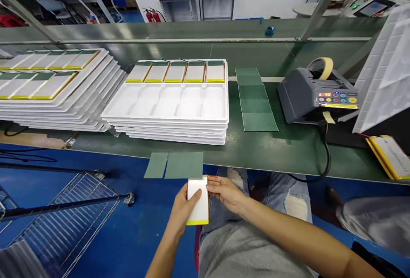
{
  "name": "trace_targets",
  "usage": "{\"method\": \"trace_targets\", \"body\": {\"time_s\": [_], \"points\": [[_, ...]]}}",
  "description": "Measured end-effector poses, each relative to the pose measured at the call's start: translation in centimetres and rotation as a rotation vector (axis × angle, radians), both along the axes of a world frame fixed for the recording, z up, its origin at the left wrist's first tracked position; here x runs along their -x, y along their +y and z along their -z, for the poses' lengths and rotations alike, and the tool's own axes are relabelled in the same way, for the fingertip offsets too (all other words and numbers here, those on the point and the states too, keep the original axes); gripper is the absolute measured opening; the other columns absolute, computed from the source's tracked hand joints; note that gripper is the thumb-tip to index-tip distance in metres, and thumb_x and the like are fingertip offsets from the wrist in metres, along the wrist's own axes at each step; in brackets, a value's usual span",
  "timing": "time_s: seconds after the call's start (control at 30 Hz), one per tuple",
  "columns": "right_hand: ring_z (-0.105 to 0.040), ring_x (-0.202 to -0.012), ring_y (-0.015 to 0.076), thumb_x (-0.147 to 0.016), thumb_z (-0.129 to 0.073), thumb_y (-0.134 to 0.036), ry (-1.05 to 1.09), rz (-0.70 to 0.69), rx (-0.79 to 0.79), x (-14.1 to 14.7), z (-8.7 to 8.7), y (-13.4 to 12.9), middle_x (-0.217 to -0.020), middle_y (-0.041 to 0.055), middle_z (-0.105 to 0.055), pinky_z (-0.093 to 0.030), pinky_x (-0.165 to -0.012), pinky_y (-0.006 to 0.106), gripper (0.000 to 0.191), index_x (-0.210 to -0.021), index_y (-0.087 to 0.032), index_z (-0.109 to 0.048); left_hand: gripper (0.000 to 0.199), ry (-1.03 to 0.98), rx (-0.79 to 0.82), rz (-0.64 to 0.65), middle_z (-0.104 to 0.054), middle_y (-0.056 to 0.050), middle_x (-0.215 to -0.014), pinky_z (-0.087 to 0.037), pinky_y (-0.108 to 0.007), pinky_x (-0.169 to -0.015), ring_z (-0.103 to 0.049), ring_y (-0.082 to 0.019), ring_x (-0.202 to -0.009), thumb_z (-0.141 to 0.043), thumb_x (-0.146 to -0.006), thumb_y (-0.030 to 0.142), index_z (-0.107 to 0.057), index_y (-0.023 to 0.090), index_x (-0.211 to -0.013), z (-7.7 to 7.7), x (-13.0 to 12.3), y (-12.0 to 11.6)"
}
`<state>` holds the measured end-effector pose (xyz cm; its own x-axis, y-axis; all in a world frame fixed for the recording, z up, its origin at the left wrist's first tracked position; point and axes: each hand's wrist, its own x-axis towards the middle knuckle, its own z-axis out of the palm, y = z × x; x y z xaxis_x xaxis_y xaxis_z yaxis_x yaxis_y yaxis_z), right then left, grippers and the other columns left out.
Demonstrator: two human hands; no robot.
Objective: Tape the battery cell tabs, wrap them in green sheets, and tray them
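Both my hands hold a white flat pouch battery cell (pixel 198 201) with a yellow strip along its near end, just below the bench's front edge. My left hand (pixel 185 209) grips it from the left, with the thumb across its face. My right hand (pixel 226 193) pinches its far right corner with the fingertips. Two green sheets (pixel 174 165) lie on the bench edge just beyond my hands. A white tray stack (pixel 166 130) sits farther back, with a row of several similar cells (pixel 175 73) in its top tray.
A stack of trays holding cells (pixel 54 86) stands at the left. To the right lie green strips (pixel 255 98), a grey tape dispenser (pixel 315 92) and yellow-edged cells (pixel 390 156). A white tray (pixel 384 73) leans at the far right. A wire shelf (pixel 64 222) sits at lower left.
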<state>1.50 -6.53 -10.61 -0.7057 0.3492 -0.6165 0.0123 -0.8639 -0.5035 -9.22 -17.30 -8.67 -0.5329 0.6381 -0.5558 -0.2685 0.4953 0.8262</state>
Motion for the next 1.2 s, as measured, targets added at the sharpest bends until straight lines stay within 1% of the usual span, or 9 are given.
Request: {"method": "trace_targets", "body": {"time_s": [0.1, 0.27, 0.5, 0.8, 1.0, 1.1, 1.2], "points": [[-0.065, -0.082, 0.0140, -0.046, -0.086, -0.021, 0.016, 0.010, -0.005, 1.4, -0.2, 0.6, -0.088, 0.0049, -0.071, -0.047, -0.082, 0.025, 0.051, -0.092, -0.013, -0.066, 0.056, -0.037, 0.004, -0.003, -0.068, -0.011, -0.089, -0.050, -0.025, -0.055, -0.065, -0.020, -0.070, -0.071, -0.068, 0.049, -0.055, 0.010, -0.106, -0.5, 1.5, 0.6], [-0.065, -0.084, 0.0157, -0.046, -0.085, -0.018, 0.025, 0.016, -0.011, 2.1, -0.6, 1.0, -0.087, 0.0051, -0.071, -0.047, -0.085, 0.027, 0.048, -0.090, -0.012, -0.067, 0.050, -0.042, 0.050, -0.004, -0.067, -0.012, -0.093, -0.050, -0.025, -0.054, -0.064, -0.019, -0.067, -0.074, -0.065, 0.047, -0.055, 0.012, -0.096, -0.6, 2.7, 0.9], [-0.065, -0.085, 0.0160, -0.047, -0.084, -0.017, 0.020, 0.015, -0.018, 2.1, -1.0, 1.0, -0.087, 0.0052, -0.071, -0.046, -0.085, 0.027, 0.047, -0.090, -0.013, -0.066, 0.050, -0.047, 0.068, 0.032, -0.067, -0.011, -0.092, -0.050, -0.026, -0.058, -0.063, -0.019, -0.072, -0.073, -0.068, 0.046, -0.054, 0.012, -0.099, -0.2, 3.2, 0.6], [-0.064, -0.083, 0.0146, -0.047, -0.084, -0.017, 0.026, 0.029, -0.032, 2.3, -1.5, 0.9, -0.088, 0.0047, -0.070, -0.046, -0.083, 0.025, 0.045, -0.088, -0.013, -0.065, 0.050, -0.049, 0.075, 0.059, -0.065, -0.012, -0.096, -0.049, -0.026, -0.057, -0.062, -0.018, -0.069, -0.072, -0.069, 0.046, -0.052, 0.012, -0.099, -0.5, 3.6, 0.7], [-0.063, -0.079, 0.0129, -0.048, -0.082, -0.019, 0.016, 0.033, -0.053, 2.4, -1.9, 0.9, -0.086, 0.0041, -0.069, -0.046, -0.079, 0.024, 0.044, -0.088, -0.014, -0.065, 0.052, -0.063, 0.058, 0.034, -0.065, -0.011, -0.096, -0.049, -0.025, -0.057, -0.062, -0.018, -0.070, -0.074, -0.065, 0.047, -0.053, 0.012, -0.098, -0.8, 3.4, 0.9], [-0.063, -0.077, 0.0126, -0.051, -0.081, -0.024, 0.008, 0.031, -0.070, 2.3, -2.2, 0.9, -0.086, 0.0038, -0.068, -0.047, -0.076, 0.024, 0.040, -0.086, -0.014, -0.066, 0.052, -0.073, 0.041, 0.015, -0.066, -0.008, -0.090, -0.048, -0.024, -0.056, -0.062, -0.017, -0.068, -0.075, -0.062, 0.048, -0.054, 0.013, -0.096, -1.2, 3.2, 0.9], [-0.061, -0.073, 0.0126, -0.054, -0.080, -0.032, -0.023, 0.027, -0.089, 2.4, -2.4, 0.9, -0.082, 0.0030, -0.067, -0.048, -0.071, 0.024, 0.036, -0.082, -0.014, -0.066, 0.049, -0.070, 0.038, -0.010, -0.064, -0.003, -0.076, -0.047, -0.023, -0.052, -0.060, -0.016, -0.062, -0.073, -0.062, 0.051, -0.055, 0.014, -0.088, -1.3, 3.0, 0.9]]}}
